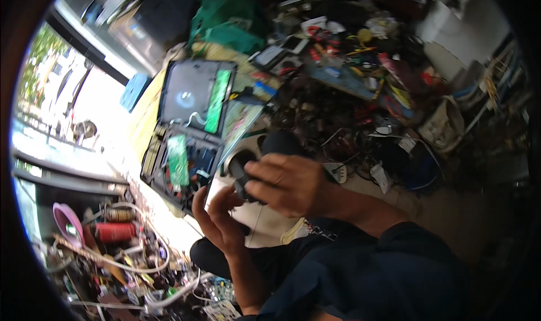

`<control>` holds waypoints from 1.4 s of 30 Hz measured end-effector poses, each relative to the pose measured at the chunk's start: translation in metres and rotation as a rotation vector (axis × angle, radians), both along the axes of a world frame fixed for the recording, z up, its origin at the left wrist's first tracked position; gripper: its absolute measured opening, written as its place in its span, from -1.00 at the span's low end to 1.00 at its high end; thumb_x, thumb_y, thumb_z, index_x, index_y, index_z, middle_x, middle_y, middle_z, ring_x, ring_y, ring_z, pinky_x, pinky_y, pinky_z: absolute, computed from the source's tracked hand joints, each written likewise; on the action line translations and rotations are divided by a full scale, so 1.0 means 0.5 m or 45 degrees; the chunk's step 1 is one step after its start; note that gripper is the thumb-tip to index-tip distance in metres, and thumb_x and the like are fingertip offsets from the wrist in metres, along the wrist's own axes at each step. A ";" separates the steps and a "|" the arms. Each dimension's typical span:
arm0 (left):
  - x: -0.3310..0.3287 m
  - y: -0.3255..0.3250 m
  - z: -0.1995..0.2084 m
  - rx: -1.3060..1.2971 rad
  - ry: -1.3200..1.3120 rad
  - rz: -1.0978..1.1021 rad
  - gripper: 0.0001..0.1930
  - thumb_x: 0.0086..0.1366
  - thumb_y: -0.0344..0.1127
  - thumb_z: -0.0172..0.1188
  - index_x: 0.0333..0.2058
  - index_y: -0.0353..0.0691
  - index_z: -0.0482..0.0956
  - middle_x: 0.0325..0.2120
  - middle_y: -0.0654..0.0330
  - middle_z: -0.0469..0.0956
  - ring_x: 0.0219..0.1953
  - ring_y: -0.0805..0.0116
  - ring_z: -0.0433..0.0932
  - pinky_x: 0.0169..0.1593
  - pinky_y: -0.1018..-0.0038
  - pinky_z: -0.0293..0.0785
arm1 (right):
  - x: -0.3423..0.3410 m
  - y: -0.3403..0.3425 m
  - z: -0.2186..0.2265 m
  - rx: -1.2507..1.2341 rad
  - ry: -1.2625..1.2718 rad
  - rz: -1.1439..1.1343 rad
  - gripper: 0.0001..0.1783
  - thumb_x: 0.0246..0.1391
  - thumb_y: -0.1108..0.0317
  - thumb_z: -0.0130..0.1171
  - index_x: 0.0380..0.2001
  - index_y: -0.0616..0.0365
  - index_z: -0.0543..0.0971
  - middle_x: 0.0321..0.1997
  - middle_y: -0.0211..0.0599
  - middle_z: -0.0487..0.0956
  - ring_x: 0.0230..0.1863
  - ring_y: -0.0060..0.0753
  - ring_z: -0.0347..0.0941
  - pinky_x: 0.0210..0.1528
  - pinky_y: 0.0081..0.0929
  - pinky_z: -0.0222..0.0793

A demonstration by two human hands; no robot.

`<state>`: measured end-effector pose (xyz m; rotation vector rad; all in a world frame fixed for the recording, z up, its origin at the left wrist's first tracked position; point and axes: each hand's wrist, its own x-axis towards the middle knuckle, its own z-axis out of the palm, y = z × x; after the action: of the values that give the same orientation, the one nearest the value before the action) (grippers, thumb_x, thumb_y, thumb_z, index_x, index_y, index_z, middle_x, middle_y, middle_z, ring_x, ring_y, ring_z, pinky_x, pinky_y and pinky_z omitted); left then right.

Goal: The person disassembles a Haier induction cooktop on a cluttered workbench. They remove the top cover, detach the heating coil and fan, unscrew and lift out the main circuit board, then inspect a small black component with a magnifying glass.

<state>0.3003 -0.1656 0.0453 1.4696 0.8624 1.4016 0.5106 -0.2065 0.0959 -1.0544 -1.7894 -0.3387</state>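
Object (241, 173), black and rounded, exact kind unclear from blur, sits at center of frame, up off the floor. Right hand (293, 183) grips it from the right side, fingers wrapped over the top. Left hand (221, 217) just beside and below it, palm partly turned up, fingers bent; cannot tell if it grasps anything or touches the object.

Up and left of the hands: hard case (153, 169), dark, opened, left of center. Case lid (183, 81) stands back toward upper center-left, green strip (218, 101) along its right side. Green packet (178, 160) lies in the lower half among small dark parts. Yellow cloth (145, 121) shows along the case's left edge; blue box (134, 92) near the lid, left.

Above the lid, top center: green bag (225, 31), crumpled. Right of it, two flat phone-like devices (294, 44). Upper right: heap of tools and scrap, with blue board (344, 83) in it. Far right: pale bucket (444, 124), tilted. White socket strip (337, 173) on the floor, just right of the right hand.

Lower left: dense pile of parts, pink basin (63, 222) on edge, red cylinder (114, 232) lying beside it, white hose (167, 253) looping around. Dark-clothed legs (259, 259) at bottom center.
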 end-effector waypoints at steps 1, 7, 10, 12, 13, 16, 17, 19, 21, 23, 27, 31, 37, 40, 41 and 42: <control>0.053 -0.033 0.013 0.003 -0.063 -0.058 -0.16 0.55 0.27 -0.04 0.42 -0.42 0.10 -0.01 -0.12 0.64 -0.13 0.29 0.65 -0.08 0.47 0.57 | 0.012 -0.010 -0.009 0.023 0.008 -0.054 -0.60 -0.02 0.39 0.41 -0.04 0.05 0.65 0.08 -0.14 0.69 -0.03 -0.06 0.67 -0.10 -0.26 0.69; 0.159 -0.068 0.065 -0.411 0.023 -0.349 -0.13 0.56 0.25 -0.09 0.50 -0.38 0.02 0.29 -0.10 0.37 0.24 0.11 0.50 0.33 0.25 0.41 | 0.058 -0.075 -0.022 0.078 0.020 -0.117 -0.67 0.01 0.40 0.42 -0.09 0.06 0.71 0.09 -0.29 0.70 0.01 -0.11 0.63 -0.12 -0.37 0.68; 0.205 -0.084 0.056 -0.289 -0.191 -0.653 -0.37 0.64 -0.05 -0.18 0.51 -0.26 0.02 0.26 -0.10 0.39 0.23 0.15 0.50 0.32 0.28 0.43 | 0.078 -0.089 -0.045 0.122 0.048 -0.156 -0.65 0.01 0.41 0.42 -0.07 0.07 0.71 0.08 -0.27 0.70 0.02 -0.13 0.61 -0.08 -0.34 0.68; 0.232 -0.087 0.059 -0.460 -0.324 -0.565 -0.44 0.67 -0.09 -0.17 0.50 -0.15 0.07 0.20 -0.06 0.45 0.17 0.16 0.54 0.25 0.31 0.50 | 0.104 -0.097 -0.048 0.060 0.089 -0.057 -0.63 -0.01 0.36 0.44 -0.08 0.11 0.71 0.13 -0.14 0.66 0.07 -0.07 0.62 -0.01 -0.24 0.66; 0.242 -0.080 0.062 -0.544 -0.361 -0.529 -0.45 0.67 -0.09 -0.15 0.50 -0.13 0.09 0.19 -0.05 0.47 0.16 0.16 0.55 0.22 0.32 0.52 | 0.114 -0.100 -0.043 0.035 0.130 0.002 -0.62 -0.01 0.34 0.46 -0.07 0.13 0.70 0.14 -0.10 0.65 0.08 -0.05 0.62 0.02 -0.20 0.65; 0.255 -0.070 0.065 -0.709 -0.523 -0.504 -0.48 0.66 -0.11 -0.11 0.48 -0.08 0.12 0.15 -0.03 0.49 0.10 0.12 0.61 0.15 0.20 0.63 | 0.195 -0.126 -0.032 -0.103 0.215 0.141 -0.50 0.02 0.14 0.52 -0.03 0.16 0.67 0.16 0.05 0.61 0.12 0.07 0.63 0.07 -0.07 0.62; 0.246 -0.069 0.072 -0.681 -0.445 -0.556 -0.47 0.66 -0.12 -0.09 0.48 -0.08 0.12 0.16 -0.05 0.49 0.08 0.08 0.63 0.15 0.15 0.64 | 0.235 -0.123 -0.038 -0.126 0.252 0.125 -0.47 0.03 0.09 0.52 -0.01 0.16 0.66 0.15 0.07 0.62 0.11 0.09 0.63 0.07 -0.06 0.61; 0.222 -0.063 0.085 -0.651 -0.254 -0.597 -0.43 0.62 -0.13 -0.01 0.47 -0.11 0.10 0.16 -0.09 0.48 0.04 0.00 0.65 0.12 0.02 0.67 | 0.357 -0.094 -0.074 -0.153 0.160 -0.097 -0.64 0.11 0.17 0.47 -0.13 0.18 0.68 -0.09 -0.06 0.70 -0.06 0.03 0.69 -0.01 -0.11 0.63; 0.220 -0.060 0.092 -0.626 -0.074 -0.549 -0.35 0.57 -0.06 0.09 0.46 -0.23 0.12 0.12 -0.05 0.50 0.00 0.14 0.65 0.08 0.21 0.65 | 0.511 -0.056 -0.091 -0.460 0.218 -0.428 -0.79 0.14 0.35 0.38 -0.18 0.19 0.67 -0.22 -0.13 0.71 -0.19 -0.07 0.68 -0.11 -0.18 0.62; 0.213 -0.051 0.086 -0.587 0.058 -0.593 -0.26 0.53 0.02 0.18 0.45 -0.29 0.14 0.07 -0.02 0.54 -0.03 0.22 0.65 0.05 0.32 0.64 | 0.684 -0.003 -0.109 -0.541 0.177 -0.929 -0.91 0.23 0.36 0.26 -0.27 0.13 0.65 -0.26 -0.10 0.67 -0.23 0.05 0.65 -0.20 -0.10 0.54; 0.178 -0.052 0.082 -0.650 0.083 -0.645 -0.07 0.39 0.11 0.36 0.44 -0.37 0.10 -0.10 -0.02 0.63 -0.19 0.21 0.70 -0.10 0.33 0.67 | 0.914 0.144 -0.144 -1.009 -0.014 -1.358 -0.82 0.23 0.26 0.25 -0.27 0.14 0.71 -0.13 0.01 0.70 -0.04 0.21 0.63 -0.06 0.06 0.56; 0.145 -0.078 0.110 -0.768 0.020 -0.543 0.03 0.24 0.09 0.52 0.41 -0.40 0.11 -0.18 -0.10 0.67 -0.34 0.16 0.74 -0.25 0.30 0.69 | 0.961 0.238 -0.150 -1.292 -0.093 -1.516 -0.75 0.22 0.41 0.18 -0.14 0.23 0.76 0.03 0.06 0.72 0.10 0.10 0.67 0.06 -0.02 0.59; 0.112 -0.117 0.136 -0.841 -0.106 -0.226 0.01 0.10 0.10 0.61 0.27 -0.48 0.28 -0.19 -0.10 0.67 -0.40 0.23 0.71 -0.42 0.45 0.62 | 0.989 0.301 -0.181 -1.575 -0.257 -1.563 -0.70 0.29 0.35 0.20 0.03 0.06 0.73 0.25 -0.09 0.64 0.29 -0.04 0.56 0.19 -0.10 0.55; 0.102 -0.117 0.129 -0.808 -0.103 -0.143 -0.02 0.11 0.14 0.58 0.25 -0.47 0.31 -0.21 -0.06 0.66 -0.44 0.30 0.67 -0.45 0.51 0.57 | 1.004 0.302 -0.180 -1.682 -0.304 -1.591 -0.70 0.30 0.34 0.20 0.04 0.08 0.74 0.21 -0.09 0.66 0.26 -0.02 0.58 0.17 -0.10 0.56; 0.091 -0.111 0.127 -0.824 -0.134 -0.133 -0.01 0.08 0.09 0.62 0.25 -0.48 0.30 -0.20 -0.08 0.67 -0.41 0.25 0.70 -0.43 0.47 0.62 | 1.003 0.292 -0.172 -1.676 -0.322 -1.566 -0.71 0.31 0.35 0.20 0.02 0.09 0.74 0.18 -0.06 0.68 0.20 -0.01 0.62 0.13 -0.07 0.58; 0.081 -0.106 0.123 -0.840 -0.166 -0.123 0.01 0.05 0.04 0.66 0.25 -0.49 0.29 -0.18 -0.09 0.67 -0.39 0.20 0.73 -0.41 0.44 0.66 | 1.017 0.289 -0.178 -1.655 -0.285 -1.599 -0.72 0.27 0.37 0.21 -0.01 0.10 0.75 0.14 -0.04 0.69 0.16 0.02 0.64 0.12 -0.04 0.58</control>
<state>0.3409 -0.2186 0.1068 0.8914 1.0284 0.9893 1.0192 -0.0621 0.0069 -3.1165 -1.1426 0.0612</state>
